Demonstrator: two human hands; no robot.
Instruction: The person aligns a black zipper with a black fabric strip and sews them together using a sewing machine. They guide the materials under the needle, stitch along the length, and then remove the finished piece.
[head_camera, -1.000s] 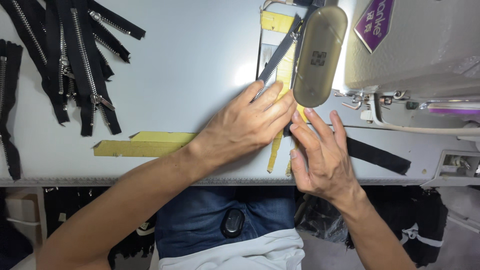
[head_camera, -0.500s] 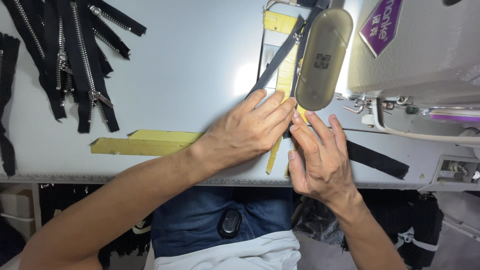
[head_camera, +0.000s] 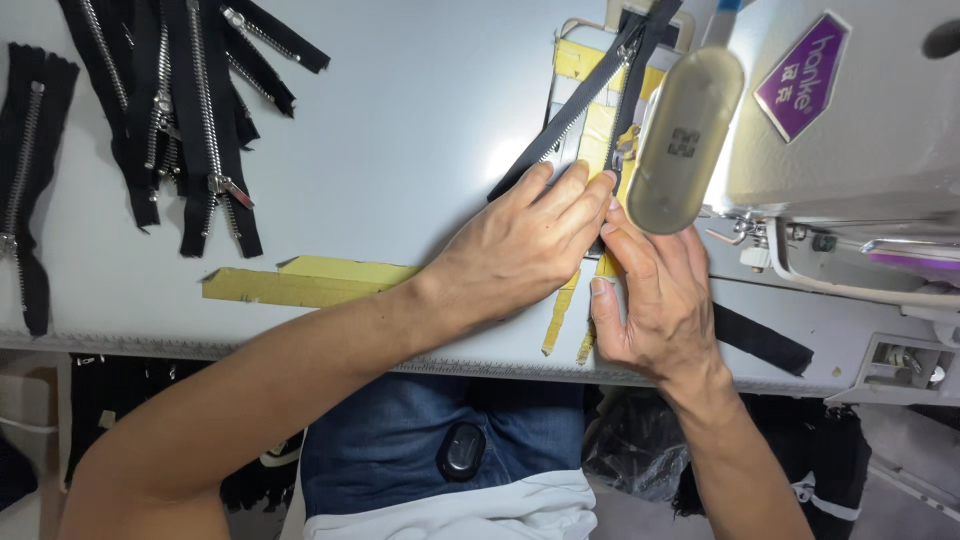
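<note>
A purple diamond-shaped label sits on the sewing machine at the bench's far right corner. The left hand and right hand, fingers flat, press a black zipper there; its lower part is hidden under them. Spare zippers lie far left, cut off

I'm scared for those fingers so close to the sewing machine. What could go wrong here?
1. Both the left hand and right hand press the zipper flat right beside the machine head; fingertips could slide under it and get hurt.
2. The zipper runs at a slant, so it might feed crooked.
3. The black strip by the table edge could slip off.
</note>
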